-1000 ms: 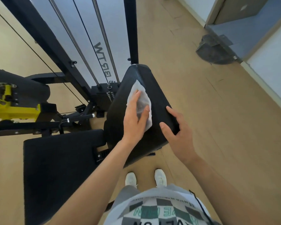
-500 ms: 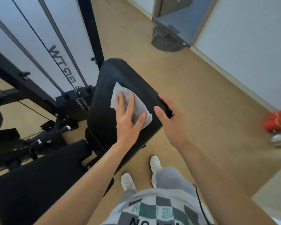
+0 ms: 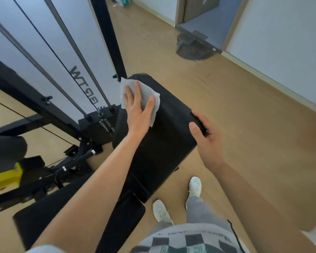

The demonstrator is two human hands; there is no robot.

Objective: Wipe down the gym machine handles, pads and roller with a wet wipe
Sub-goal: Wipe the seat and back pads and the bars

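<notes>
A black back pad [image 3: 164,143] of the gym machine tilts up in the middle of the view. My left hand [image 3: 138,110] lies flat with straight fingers on a white wet wipe [image 3: 154,105], pressing it onto the pad's upper left part. My right hand [image 3: 206,137] grips the pad's right edge, thumb on the front face and fingers curled round behind it. The black seat pad [image 3: 49,214] lies lower left, partly hidden by my left forearm.
The machine's black frame post [image 3: 109,39], guide rods and cable stand to the left, above the weight stack [image 3: 98,123]. A yellow part [image 3: 4,178] sits at the far left. Wooden floor stretches right, with a dark mat [image 3: 193,50] by a doorway. My white shoes [image 3: 194,187] stand below the pad.
My left hand has slid the wipe up the pad toward its top left corner. My right hand keeps its grip on the pad's right edge. The camera view has shifted.
</notes>
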